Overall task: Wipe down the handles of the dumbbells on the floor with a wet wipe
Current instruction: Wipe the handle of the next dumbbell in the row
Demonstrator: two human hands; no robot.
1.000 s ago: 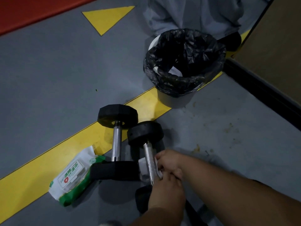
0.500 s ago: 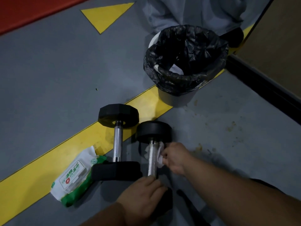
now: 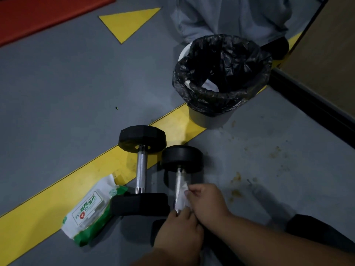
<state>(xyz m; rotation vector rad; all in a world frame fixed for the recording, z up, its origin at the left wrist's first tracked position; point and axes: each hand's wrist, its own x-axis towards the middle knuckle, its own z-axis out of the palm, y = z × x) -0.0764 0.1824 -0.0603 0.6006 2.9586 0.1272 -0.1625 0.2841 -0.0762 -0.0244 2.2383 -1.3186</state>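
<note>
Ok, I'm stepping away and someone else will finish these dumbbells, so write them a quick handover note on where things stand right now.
Right hand: pinches the wet wipe against the right dumbbell's handle, mid-wipe.
Left hand: holds the near end of that handle, over the near weight.
Left dumbbell: lies beside it across the yellow floor line, handle bare; whether it was wiped cannot be told.
Wet wipe pack: on the floor, against the left dumbbell's near weight.
Lined bin: stands beyond the dumbbells, something white inside.
Left to do: finish this handle, check the other, bin the wipe.
</note>
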